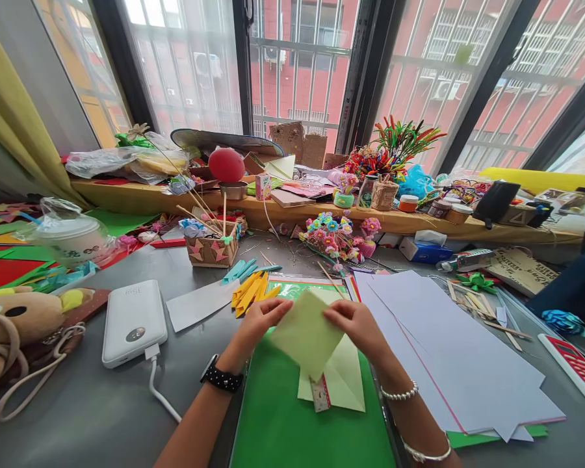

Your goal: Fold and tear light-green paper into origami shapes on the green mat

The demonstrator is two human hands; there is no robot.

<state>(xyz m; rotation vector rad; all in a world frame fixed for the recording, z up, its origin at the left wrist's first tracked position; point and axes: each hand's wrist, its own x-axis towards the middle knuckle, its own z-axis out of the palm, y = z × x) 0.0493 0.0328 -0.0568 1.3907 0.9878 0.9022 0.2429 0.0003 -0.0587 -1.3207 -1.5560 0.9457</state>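
Both my hands hold a pale green sheet of paper above a green cutting mat. My left hand pinches its upper left edge, with a black watch on the wrist. My right hand pinches its upper right edge; two bead bracelets circle that wrist. Under the held sheet lies another pale green sheet and a small ruler.
Large white sheets lie to the right. A white power bank with a cable sits on the left, beside a plush toy. Yellow folded paper strips, a small box of sticks, paper flowers and craft clutter fill the far side.
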